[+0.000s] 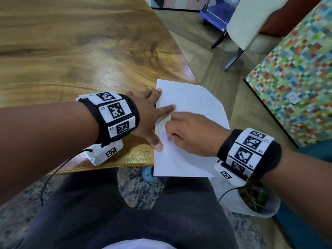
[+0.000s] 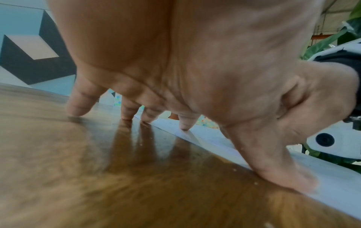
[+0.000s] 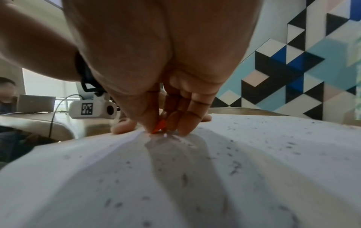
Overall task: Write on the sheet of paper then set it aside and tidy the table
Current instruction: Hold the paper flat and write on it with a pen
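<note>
Orange is all you can see of the writing tool (image 3: 159,126), just a stubby tip poking out where the right hand (image 1: 190,133) has thumb and fingers bunched tight around it, point down on the sheet of paper (image 1: 188,153). Can't tell if it's a crayon or a short pencil, it's that buried in the grip. Left hand (image 1: 149,114) is spread flat, fingers straight, with the index finger and thumb pinning the sheet's near edge and the other fingertips (image 2: 128,115) on the wooden table (image 1: 71,51). Paper sits at the table's corner, and a fair bit of it overhangs the edge toward the person's lap. It already carries faint scattered dark marks, and there's a ripple in it right by the tip. So I'd say writing is the step in hand. Tip for doing it well: keep that left hand pressing, go light on pressure so the ripple doesn't crease or tear, and stay over the supported part, not the overhang.
</note>
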The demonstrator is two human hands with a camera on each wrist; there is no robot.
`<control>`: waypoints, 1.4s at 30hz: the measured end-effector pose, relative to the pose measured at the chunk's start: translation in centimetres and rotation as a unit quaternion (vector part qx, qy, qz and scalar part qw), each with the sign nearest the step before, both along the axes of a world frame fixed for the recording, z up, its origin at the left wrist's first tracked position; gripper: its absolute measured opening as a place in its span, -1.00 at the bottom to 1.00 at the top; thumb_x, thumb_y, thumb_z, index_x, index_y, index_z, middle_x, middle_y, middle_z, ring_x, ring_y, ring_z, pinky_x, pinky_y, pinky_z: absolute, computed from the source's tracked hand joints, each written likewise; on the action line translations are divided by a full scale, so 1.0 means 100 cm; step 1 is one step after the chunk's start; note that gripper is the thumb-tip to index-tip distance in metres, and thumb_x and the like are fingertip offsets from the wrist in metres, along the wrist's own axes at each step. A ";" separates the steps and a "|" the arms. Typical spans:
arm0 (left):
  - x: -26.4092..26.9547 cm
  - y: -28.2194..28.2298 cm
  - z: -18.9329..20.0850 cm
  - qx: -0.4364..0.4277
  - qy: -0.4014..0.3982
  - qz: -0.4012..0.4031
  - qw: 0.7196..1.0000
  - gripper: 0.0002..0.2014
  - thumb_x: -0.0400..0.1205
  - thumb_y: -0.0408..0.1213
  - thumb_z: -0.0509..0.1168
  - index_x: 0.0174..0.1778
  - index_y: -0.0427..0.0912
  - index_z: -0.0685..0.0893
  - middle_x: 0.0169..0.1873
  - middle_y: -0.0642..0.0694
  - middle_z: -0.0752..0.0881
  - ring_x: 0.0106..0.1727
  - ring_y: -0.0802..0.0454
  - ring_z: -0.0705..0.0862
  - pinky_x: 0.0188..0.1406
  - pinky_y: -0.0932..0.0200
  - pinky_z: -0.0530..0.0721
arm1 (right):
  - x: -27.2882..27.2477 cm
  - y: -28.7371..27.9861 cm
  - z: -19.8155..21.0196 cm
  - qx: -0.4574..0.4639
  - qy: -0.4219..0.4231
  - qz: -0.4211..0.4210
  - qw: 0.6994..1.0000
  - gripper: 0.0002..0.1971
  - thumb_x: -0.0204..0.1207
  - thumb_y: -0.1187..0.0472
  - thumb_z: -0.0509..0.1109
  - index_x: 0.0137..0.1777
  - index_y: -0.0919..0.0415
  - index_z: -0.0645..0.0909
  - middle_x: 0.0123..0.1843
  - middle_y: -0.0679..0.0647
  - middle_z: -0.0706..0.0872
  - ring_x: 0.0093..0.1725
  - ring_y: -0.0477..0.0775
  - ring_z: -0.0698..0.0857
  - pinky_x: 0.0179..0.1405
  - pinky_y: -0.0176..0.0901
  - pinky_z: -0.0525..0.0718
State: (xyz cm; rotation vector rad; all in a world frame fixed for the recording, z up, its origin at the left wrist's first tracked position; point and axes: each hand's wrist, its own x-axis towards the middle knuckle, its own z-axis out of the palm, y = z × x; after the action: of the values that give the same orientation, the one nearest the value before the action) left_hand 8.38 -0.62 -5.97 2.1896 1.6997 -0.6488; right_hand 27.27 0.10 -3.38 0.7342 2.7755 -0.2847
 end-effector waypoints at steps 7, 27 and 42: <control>0.003 -0.005 0.005 0.017 -0.001 -0.002 1.000 0.32 0.18 0.67 0.34 0.74 0.35 -0.25 0.78 -0.14 -0.20 0.79 -0.23 -0.15 0.60 -0.53 0.17 | 0.002 0.028 -0.005 0.051 0.026 -0.115 0.992 -0.93 0.61 0.19 0.20 -0.10 0.06 0.48 -0.07 0.01 0.55 -0.09 0.13 0.61 -0.12 0.06 0.59; 0.014 -0.008 0.011 -0.005 0.016 -0.011 1.000 0.29 0.13 0.60 0.46 0.60 0.61 -0.32 0.77 -0.18 -0.23 0.77 -0.32 -0.12 0.53 -0.60 0.22 | 0.013 0.014 -0.006 0.059 0.027 -0.121 0.991 -0.90 0.60 0.16 0.16 -0.14 0.07 0.45 -0.10 0.04 0.56 -0.12 0.15 0.58 -0.12 0.15 0.63; 0.017 -0.010 0.015 -0.021 0.019 0.000 1.000 0.32 0.18 0.56 0.49 0.64 0.55 -0.35 0.76 -0.22 -0.35 0.77 -0.36 -0.22 0.53 -0.59 0.22 | 0.030 0.014 -0.009 0.055 0.024 -0.105 0.993 -0.92 0.52 0.19 0.15 -0.15 0.00 0.45 -0.11 -0.03 0.52 -0.07 0.13 0.58 -0.17 0.08 0.62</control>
State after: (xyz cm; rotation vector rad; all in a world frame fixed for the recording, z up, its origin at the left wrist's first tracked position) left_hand 10.06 -1.67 -4.51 2.1618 1.6888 -0.7243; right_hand 30.29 1.50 -4.27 1.0635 2.7784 -0.1927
